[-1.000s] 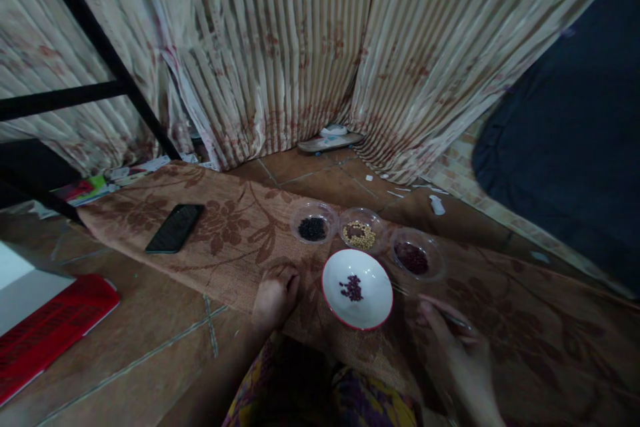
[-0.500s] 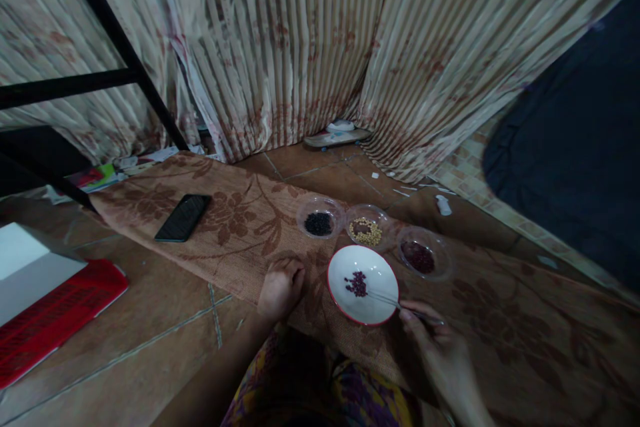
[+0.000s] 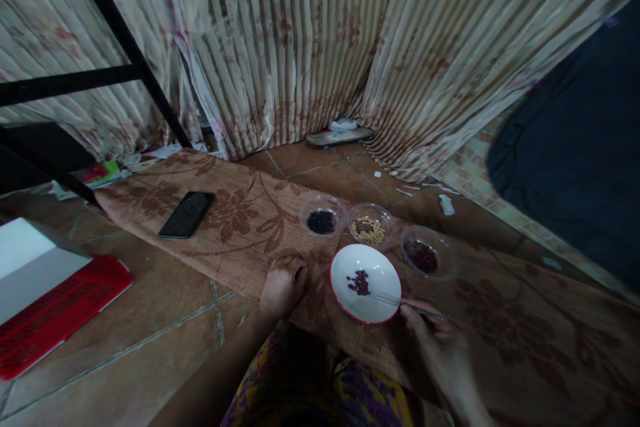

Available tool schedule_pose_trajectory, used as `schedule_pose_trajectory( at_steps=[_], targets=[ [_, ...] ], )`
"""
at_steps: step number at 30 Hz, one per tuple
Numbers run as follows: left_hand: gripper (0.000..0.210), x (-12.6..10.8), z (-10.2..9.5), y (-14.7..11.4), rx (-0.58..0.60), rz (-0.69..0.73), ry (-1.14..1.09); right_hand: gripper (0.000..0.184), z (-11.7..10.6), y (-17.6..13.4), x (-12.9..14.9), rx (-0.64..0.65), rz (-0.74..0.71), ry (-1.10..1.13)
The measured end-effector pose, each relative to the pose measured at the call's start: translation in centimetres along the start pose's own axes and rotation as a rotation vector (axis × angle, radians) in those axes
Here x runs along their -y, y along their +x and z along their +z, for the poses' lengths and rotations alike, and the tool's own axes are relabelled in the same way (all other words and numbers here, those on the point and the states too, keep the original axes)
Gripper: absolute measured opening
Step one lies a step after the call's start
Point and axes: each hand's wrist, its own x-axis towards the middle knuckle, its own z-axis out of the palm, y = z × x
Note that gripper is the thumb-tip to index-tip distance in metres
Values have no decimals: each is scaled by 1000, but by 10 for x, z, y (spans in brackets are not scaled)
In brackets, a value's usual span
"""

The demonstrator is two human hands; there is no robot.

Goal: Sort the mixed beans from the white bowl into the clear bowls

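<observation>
My right hand grips the handle of a small wire whisk. The whisk's wires reach into a white bowl with a red rim, touching or close beside a small cluster of dark red beans. To the left of the bowl my left hand rests on the cloth, curled into a loose fist with nothing seen in it. Behind the bowl stand three clear plastic cups: one with black beans, one with yellow beans, one with dark red beans.
A brown flowered cloth covers the long low surface. A black phone lies on its left part. On the tiled floor at left sits a red and white box. A skateboard is by the striped curtain.
The whole view has shifted slightly. My right hand still holds the whisk in the bowl, its wires at a slightly flatter angle. My left hand stays on the cloth.
</observation>
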Motion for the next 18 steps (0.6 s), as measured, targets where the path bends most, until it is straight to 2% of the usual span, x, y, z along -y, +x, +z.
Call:
schedule_pose_trajectory(
  at_steps=[6, 14, 18],
  targets=[
    [18, 0, 0, 0, 8, -8, -8, 39, -1, 3, -5, 22, 4, -22],
    [17, 2, 2, 0, -15, 10, 7, 38, 1, 6, -9, -19, -41, -7],
    [19, 2, 1, 0, 1, 6, 11, 39, 1, 7, -9, -33, -17, -33]
  ],
)
